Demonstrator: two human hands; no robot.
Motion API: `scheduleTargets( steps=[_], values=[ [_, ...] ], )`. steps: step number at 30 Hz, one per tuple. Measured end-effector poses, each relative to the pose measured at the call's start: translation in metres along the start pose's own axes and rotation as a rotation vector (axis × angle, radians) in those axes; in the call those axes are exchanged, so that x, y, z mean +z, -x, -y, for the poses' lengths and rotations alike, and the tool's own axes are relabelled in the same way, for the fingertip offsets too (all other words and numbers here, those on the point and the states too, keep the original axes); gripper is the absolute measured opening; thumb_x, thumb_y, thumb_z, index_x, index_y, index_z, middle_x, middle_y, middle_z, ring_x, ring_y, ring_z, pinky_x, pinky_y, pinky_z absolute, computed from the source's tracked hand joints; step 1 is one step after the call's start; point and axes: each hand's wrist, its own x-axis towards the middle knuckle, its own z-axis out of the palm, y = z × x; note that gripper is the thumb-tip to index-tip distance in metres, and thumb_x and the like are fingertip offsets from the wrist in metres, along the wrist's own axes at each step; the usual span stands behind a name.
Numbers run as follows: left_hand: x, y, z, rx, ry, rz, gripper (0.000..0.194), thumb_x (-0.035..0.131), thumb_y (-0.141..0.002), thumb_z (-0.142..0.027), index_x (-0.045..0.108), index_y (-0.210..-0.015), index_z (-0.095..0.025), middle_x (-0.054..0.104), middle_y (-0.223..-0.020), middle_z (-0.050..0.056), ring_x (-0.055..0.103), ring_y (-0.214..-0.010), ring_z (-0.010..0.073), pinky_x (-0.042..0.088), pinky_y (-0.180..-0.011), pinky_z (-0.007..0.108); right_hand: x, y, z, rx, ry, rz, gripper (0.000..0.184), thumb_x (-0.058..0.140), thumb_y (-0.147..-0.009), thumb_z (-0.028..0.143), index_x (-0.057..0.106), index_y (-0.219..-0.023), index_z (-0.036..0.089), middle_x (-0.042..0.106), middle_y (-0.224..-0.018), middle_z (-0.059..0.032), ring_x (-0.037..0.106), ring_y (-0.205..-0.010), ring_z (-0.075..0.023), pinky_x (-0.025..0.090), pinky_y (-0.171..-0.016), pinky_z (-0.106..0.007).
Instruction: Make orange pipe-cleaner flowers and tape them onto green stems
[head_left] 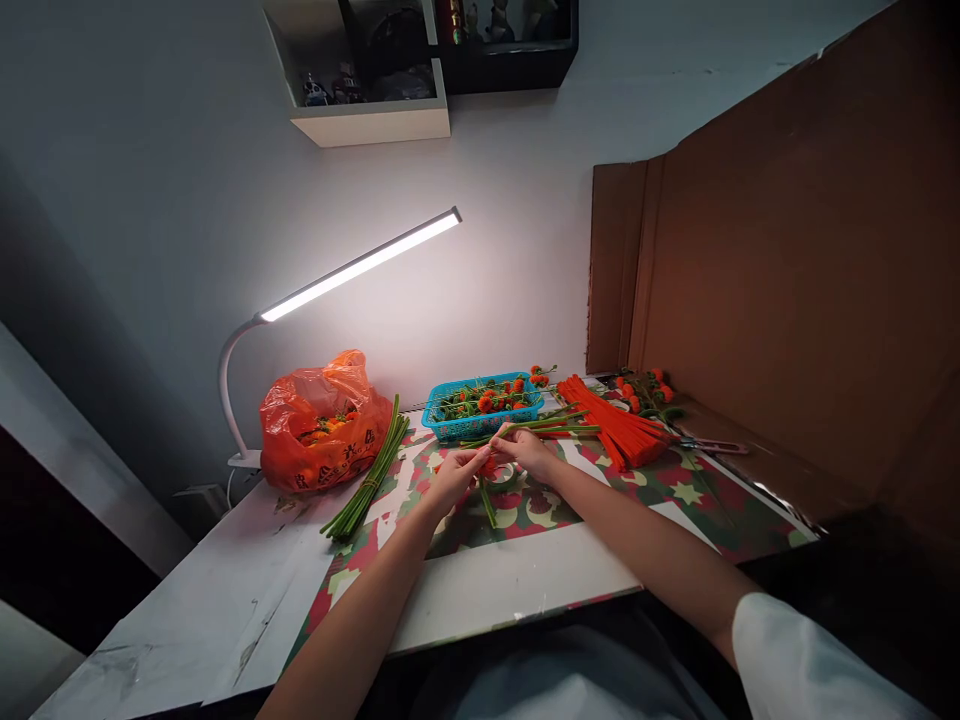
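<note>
My left hand (459,474) and my right hand (523,452) meet over the patterned mat, fingers pinched closed. Between the fingertips is a small orange piece (487,466), which looks like a fuzzy orange flower; a green stem (488,505) points down toward me below it. Its details are too small to make out. Just beneath my right hand lies a roll of green tape (511,478). Loose green stems (574,430) lie behind my right hand. A blue basket (447,430) of orange flowers with green stems stands beyond both hands.
An orange plastic bag (315,465) of flowers and a tied bundle of green stems (367,490) are at left. Right of the basket lie orange fuzzy strips (619,425), scissors (712,445) and more orange flowers (637,392). A lit lamp (360,266) arches above; cardboard (787,280) walls the right.
</note>
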Motion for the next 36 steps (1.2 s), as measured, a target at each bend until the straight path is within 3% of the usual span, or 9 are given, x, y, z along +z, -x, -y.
scheduleTargets(
  steps=[9, 15, 17, 20, 26, 32, 36],
  values=[
    [0.003, 0.001, -0.001, 0.020, 0.042, 0.014, 0.047, 0.064, -0.067, -0.059, 0.068, -0.060, -0.012, 0.060, -0.052, 0.002, 0.043, -0.044, 0.0080, 0.031, -0.044, 0.020, -0.007, -0.003, -0.004, 0.117, -0.037, -0.012, 0.046, 0.081, -0.050, 0.051, 0.055, -0.068, 0.017, 0.066, -0.063, 0.0000, 0.062, -0.056, -0.0132, 0.051, -0.060, -0.028],
    [0.001, -0.003, 0.005, -0.046, 0.265, -0.173, 0.048, 0.073, -0.059, -0.055, 0.071, -0.081, -0.013, 0.064, -0.066, 0.001, 0.044, -0.044, 0.0051, 0.033, -0.041, 0.018, -0.007, 0.001, 0.005, 0.033, -0.003, -0.032, 0.042, 0.081, -0.054, 0.044, 0.061, -0.079, 0.017, 0.069, -0.080, -0.0018, 0.066, -0.073, -0.0144, 0.051, -0.073, -0.028],
    [-0.002, -0.004, 0.008, -0.063, 0.317, -0.234, 0.049, 0.076, -0.055, -0.053, 0.070, -0.084, -0.014, 0.064, -0.066, 0.000, 0.043, -0.042, 0.0040, 0.034, -0.041, 0.018, -0.006, 0.003, 0.005, 0.031, 0.048, -0.007, 0.043, 0.081, -0.054, 0.042, 0.062, -0.083, 0.017, 0.069, -0.081, -0.0023, 0.066, -0.074, -0.0154, 0.050, -0.073, -0.029],
    [-0.004, -0.004, 0.008, -0.084, 0.363, -0.236, 0.045, 0.080, -0.053, -0.046, 0.069, -0.082, -0.014, 0.065, -0.067, 0.001, 0.051, -0.047, 0.0061, 0.043, -0.048, 0.019, -0.002, 0.005, 0.000, 0.005, 0.145, 0.062, 0.042, 0.082, -0.052, 0.040, 0.062, -0.080, 0.016, 0.068, -0.075, -0.0022, 0.064, -0.068, -0.0159, 0.049, -0.065, -0.028],
    [-0.005, -0.003, 0.003, -0.141, 0.497, -0.187, 0.034, 0.082, -0.056, -0.033, 0.067, -0.078, -0.012, 0.067, -0.065, 0.003, 0.061, -0.055, 0.0095, 0.051, -0.058, 0.020, 0.003, 0.006, -0.001, -0.077, 0.148, 0.028, 0.043, 0.082, -0.052, 0.036, 0.061, -0.083, 0.016, 0.066, -0.072, -0.0005, 0.063, -0.069, -0.0152, 0.048, -0.065, -0.028],
    [-0.009, -0.005, -0.002, -0.181, 0.671, -0.235, 0.016, 0.073, -0.068, -0.020, 0.061, -0.077, -0.014, 0.070, -0.071, 0.004, 0.064, -0.056, 0.0105, 0.054, -0.057, 0.019, -0.004, 0.004, 0.006, 0.075, -0.098, 0.009, 0.041, 0.081, -0.054, 0.036, 0.064, -0.087, 0.017, 0.069, -0.078, -0.0033, 0.066, -0.074, -0.0169, 0.051, -0.073, -0.032],
    [-0.010, -0.005, -0.002, -0.147, 0.742, -0.239, 0.017, 0.069, -0.071, -0.015, 0.054, -0.077, -0.016, 0.070, -0.082, 0.003, 0.069, -0.072, 0.0137, 0.056, -0.069, 0.022, -0.005, 0.004, 0.002, 0.019, -0.047, 0.003, 0.046, 0.085, -0.047, 0.028, 0.065, -0.087, 0.018, 0.070, -0.079, -0.0030, 0.067, -0.076, -0.0185, 0.051, -0.075, -0.033]
  ],
)
